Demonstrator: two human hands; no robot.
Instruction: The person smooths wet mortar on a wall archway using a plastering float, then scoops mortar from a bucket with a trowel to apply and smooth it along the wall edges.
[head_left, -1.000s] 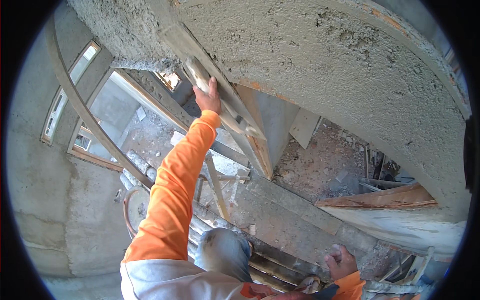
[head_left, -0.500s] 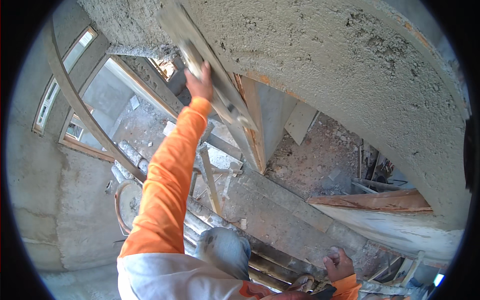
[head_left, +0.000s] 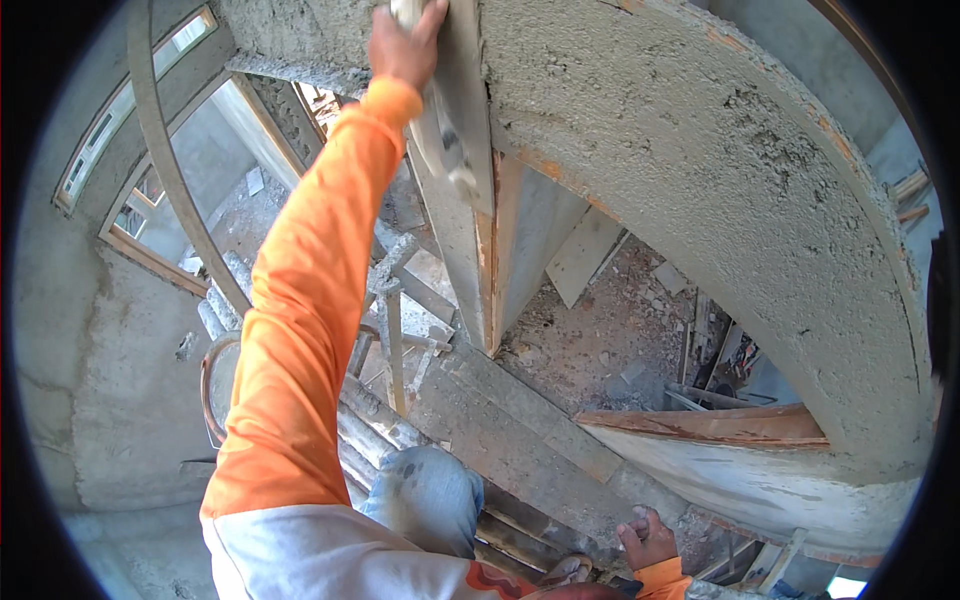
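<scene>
My left hand (head_left: pixel 405 45), at the end of an outstretched orange sleeve, is closed around the handle of a long plastering float (head_left: pixel 468 110). The float stands nearly upright in the picture, its top running out of view. Its blade lies along the rough grey plastered beam (head_left: pixel 620 130), and its lower end hangs over the corner of a post (head_left: pixel 470 230). Down at the lower right, my right hand (head_left: pixel 648 538) is loosely curled, fingers a little apart, with nothing visible in it. It is away from the float.
Wooden poles (head_left: pixel 385 425) and planks (head_left: pixel 520 415) form a platform under my knee. A round pan-like container (head_left: pixel 222 370) sits left of my arm. A curved strip (head_left: pixel 165 160) rises at the left. Below are a rubble-strewn floor (head_left: pixel 590 320) and a wood-topped curved wall (head_left: pixel 710 430).
My left hand has pushed the float upward along the beam, and the float has turned more upright. The view has shifted slightly. My right hand stays low and curled.
</scene>
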